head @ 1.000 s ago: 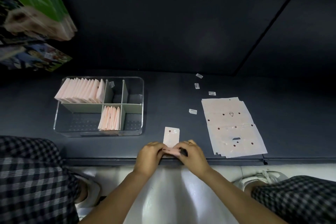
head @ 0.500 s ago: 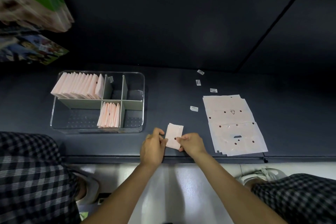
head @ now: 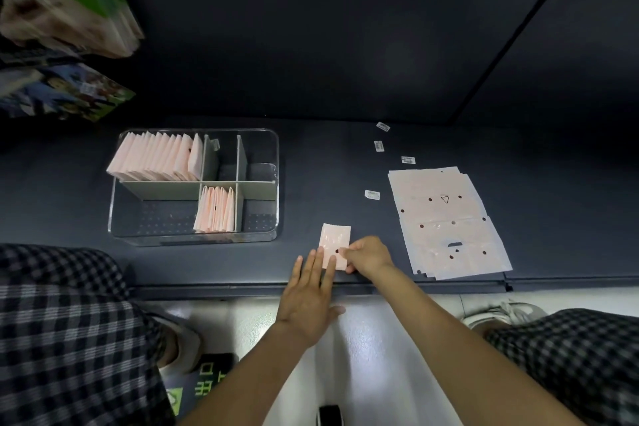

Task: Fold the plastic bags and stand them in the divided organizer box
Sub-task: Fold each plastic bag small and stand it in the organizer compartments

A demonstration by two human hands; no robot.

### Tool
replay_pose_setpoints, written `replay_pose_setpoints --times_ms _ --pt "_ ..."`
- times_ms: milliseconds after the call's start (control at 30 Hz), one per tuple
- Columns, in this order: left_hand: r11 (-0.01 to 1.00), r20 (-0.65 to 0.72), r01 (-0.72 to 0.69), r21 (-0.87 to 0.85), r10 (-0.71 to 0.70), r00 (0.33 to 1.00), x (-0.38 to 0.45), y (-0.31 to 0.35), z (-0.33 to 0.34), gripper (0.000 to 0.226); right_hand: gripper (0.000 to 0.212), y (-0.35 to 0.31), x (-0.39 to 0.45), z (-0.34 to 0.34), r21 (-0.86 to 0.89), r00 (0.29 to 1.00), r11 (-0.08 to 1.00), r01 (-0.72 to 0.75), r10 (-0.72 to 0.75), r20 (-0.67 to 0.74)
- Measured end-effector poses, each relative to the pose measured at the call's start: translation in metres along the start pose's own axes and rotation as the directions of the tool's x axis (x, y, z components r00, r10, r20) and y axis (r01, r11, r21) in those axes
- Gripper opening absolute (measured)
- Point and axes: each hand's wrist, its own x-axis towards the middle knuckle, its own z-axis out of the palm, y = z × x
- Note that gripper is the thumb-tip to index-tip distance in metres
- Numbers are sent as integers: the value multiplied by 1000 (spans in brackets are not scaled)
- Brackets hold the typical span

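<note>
Head camera looks down on a dark blue table (head: 345, 156) with the person's two bare arms reaching in from below. A folded pink bag (head: 334, 242) lies flat near the table's front edge, between the organizer box (head: 193, 237) and the stack of flat bags (head: 446, 221). The right hand (head: 368, 254) has its fingers curled at the lower right edge of the folded bag and pinches it there. The left hand (head: 309, 294) is spread flat with straight fingers, holding nothing; its fingertips reach the lower left edge of the folded bag and rest on it, while the palm hangs over the table's front edge. The organizer box is clear plastic with grey-green dividers (head: 221, 183) and sits to the left, well apart from the hands. Its far left compartment holds a full row of folded bags (head: 155, 157) standing on edge, and the near middle compartment holds a shorter row of standing bags (head: 215, 209). The stack of unfolded bags lies flat on the right side of the table, with dark dots and a small triangle mark showing. Four small white labels (head: 372, 194) lie scattered on the table between the box and the stack. Checked trousers (head: 62, 339) fill the lower corners, and blurred printed packages (head: 65, 10) sit at the upper left.
</note>
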Motion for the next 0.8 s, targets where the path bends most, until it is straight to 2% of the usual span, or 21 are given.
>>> replay_pose_setpoints --times_ms 100,133,200,233,267,300,333,400,433,500,567,700,800 --pt "997 36 -25 74 23 999 -1 -3 0 87 23 -1 -1 -1 10 999 1000 -21 21 40" --pt "996 41 -31 86 27 999 -2 -3 1 89 25 -2 -2 -2 -15 1000 1000 -18 18 12" --pt "996 47 -36 81 33 998 -1 -3 4 91 23 -5 -3 -5 -73 981 997 17 -30 -192" --pt "996 49 -38 74 35 998 0 -3 5 92 19 -6 -5 -6 -56 949 996 73 -86 -302" --pt "997 49 -40 68 37 998 0 -2 6 93 14 -9 -6 -6 -4 928 988 156 -148 -341" --pt "997 48 -43 69 40 998 0 -2 7 94 12 -12 -7 -5 85 933 968 238 -203 -298" --pt "996 48 -49 73 46 998 1 -2 7 94 13 -16 -7 -1 199 951 940 277 -238 -199" --pt "995 48 -58 78 54 997 1 -2 8 94 17 -22 -7 8 385 966 896 221 -255 40" --pt "995 50 -58 81 54 997 1 -2 9 94 20 -23 -6 11 412 962 894 178 -245 117" --pt "996 54 -57 72 53 997 1 -2 9 94 25 -23 1 14 430 961 891 144 -229 153" --pt "997 55 -54 50 51 997 0 -2 7 94 27 -24 10 14 466 969 873 144 -220 113" --pt "998 56 -59 -4 59 997 -2 -3 9 93 28 -31 25 11 397 969 888 230 -249 -4" --pt "996 39 -26 -80 30 999 -1 -3 10 84 25 -30 33 1 77 938 938 339 -330 -106"
